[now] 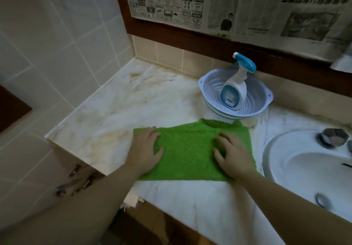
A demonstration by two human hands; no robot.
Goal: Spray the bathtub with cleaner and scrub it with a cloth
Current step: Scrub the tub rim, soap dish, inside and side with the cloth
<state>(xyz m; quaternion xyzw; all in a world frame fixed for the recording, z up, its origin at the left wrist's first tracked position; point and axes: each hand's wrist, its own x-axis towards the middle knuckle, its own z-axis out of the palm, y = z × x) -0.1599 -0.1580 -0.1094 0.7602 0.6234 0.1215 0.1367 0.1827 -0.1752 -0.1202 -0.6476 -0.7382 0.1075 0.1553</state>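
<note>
Cloth (190, 149) — green terry, laid flat in a rough rectangle near the front of the marble table (106, 119), its far edge rumpled just in front of the basket. Left hand (146, 149) rests on the cloth's left edge, fingers spread and nearly straight, palm down. Right hand (231, 155) rests on the right part, fingers slightly bent, pressing into the pile. Neither grip has closed round anything; both only press the fabric flat.

Handling, as a judgement: the cloth looks soft and limp, light, with no stiffness — it will sag and fold when lifted by one point. The looped pile should give good friction against skin, so slipping is unlikely; dry or damp, I cannot tell. Best taken by pinching a corner or edge, or by bunching the middle into the palm to make a scrubbing pad.

Spray bottle (235, 90) stands leaning in a perforated white-and-blue basket (209, 92) behind the cloth, near the back wall, well apart from both hands. White body, blue trigger head (245, 63) pointing left. Rigid plastic, probably moderate in weight if filled; how full it is cannot be seen. The narrow neck under the trigger is the natural place to hold. The basket is light and may shift or tip when the bottle is pulled out.

Washbasin (270, 149) sits to the right, set into the table. Newspaper sheets (247, 4) cover the wall above. No bathtub in view.
</note>
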